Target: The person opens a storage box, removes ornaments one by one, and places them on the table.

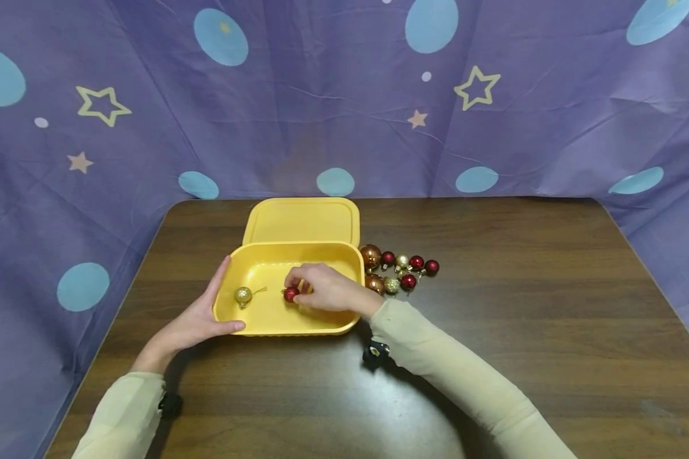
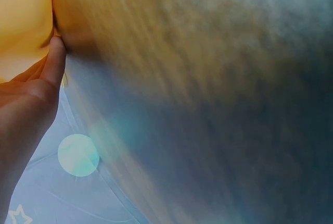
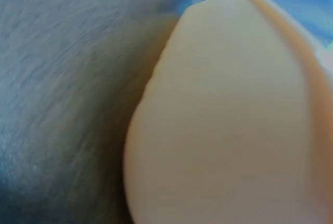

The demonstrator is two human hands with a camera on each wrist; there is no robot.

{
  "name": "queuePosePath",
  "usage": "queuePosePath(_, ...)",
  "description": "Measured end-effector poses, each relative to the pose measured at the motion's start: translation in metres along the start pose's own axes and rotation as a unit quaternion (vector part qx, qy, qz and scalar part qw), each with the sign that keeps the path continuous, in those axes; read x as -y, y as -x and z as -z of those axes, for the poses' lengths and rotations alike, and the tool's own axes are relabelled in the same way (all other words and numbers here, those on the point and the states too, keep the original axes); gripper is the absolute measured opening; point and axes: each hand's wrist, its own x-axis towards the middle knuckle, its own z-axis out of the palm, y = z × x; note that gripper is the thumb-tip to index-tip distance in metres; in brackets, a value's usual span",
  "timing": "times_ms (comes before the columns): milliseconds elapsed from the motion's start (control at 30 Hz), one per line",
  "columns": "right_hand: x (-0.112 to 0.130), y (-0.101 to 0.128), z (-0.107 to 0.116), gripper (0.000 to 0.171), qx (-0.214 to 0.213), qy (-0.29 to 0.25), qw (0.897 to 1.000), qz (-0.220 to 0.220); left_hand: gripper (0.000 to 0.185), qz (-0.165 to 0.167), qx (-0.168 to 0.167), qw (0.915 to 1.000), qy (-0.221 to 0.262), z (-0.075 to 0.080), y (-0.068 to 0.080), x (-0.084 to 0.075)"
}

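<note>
A yellow plastic box [image 1: 270, 322] sits on the table in the head view. My left hand [image 1: 198, 322] braces its left end, fingers straight along the outer wall and thumb lying at the front rim. In the left wrist view the left hand [image 2: 36, 88] lies against the yellow wall. Inside the box, my right hand [image 1: 330, 290] pinches a small red Christmas bauble [image 1: 290, 294] low over the floor. A gold bauble [image 1: 243, 295] with a string loop lies left of it. The right wrist view shows the box's outer wall [image 3: 218, 120], which hides most of that hand.
A yellow lid [image 1: 304, 220] lies flat behind the box. Right of the box several baubles are grouped, among them a large copper one [image 1: 370, 256], a dark red one [image 1: 432, 267] and a gold one [image 1: 392, 285]. A purple patterned cloth [image 1: 379, 127] hangs behind the wooden table [image 1: 522, 319].
</note>
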Motion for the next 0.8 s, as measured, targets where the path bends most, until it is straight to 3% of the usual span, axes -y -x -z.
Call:
queuePosePath(333,0.005,0.013,0.012,0.028,-0.028,-0.037,0.999,0.019,0.119,-0.011,0.0,0.9999,0.001,0.0,0.0,0.0)
queuePosePath(800,-0.001,0.034,0.019,0.03,-0.06,-0.059,0.996,0.04,0.12,0.004,0.003,0.9999,0.013,0.0,0.0,-0.002)
